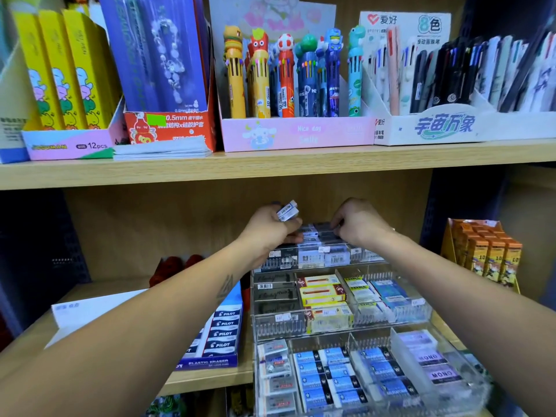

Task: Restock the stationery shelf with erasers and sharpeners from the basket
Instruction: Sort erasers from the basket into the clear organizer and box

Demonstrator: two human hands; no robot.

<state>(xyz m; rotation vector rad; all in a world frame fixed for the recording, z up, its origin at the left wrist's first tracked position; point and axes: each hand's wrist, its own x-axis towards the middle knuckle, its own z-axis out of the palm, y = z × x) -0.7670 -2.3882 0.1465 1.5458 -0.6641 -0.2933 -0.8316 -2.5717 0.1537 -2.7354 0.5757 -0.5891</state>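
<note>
Over top tray, left hand gripping erasers, right hand curled

Tiered eraser rack on lower shelf; PILOT box at its 9 o'clock, pencil boxes at 3. Upper shelf at 12 w/ pen boxes. Both hands at rack's top tier.

2 white barcoded erasers held above top tier.

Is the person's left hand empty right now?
No, the left hand holds small barcoded erasers above the top tier of the clear display rack.
</note>
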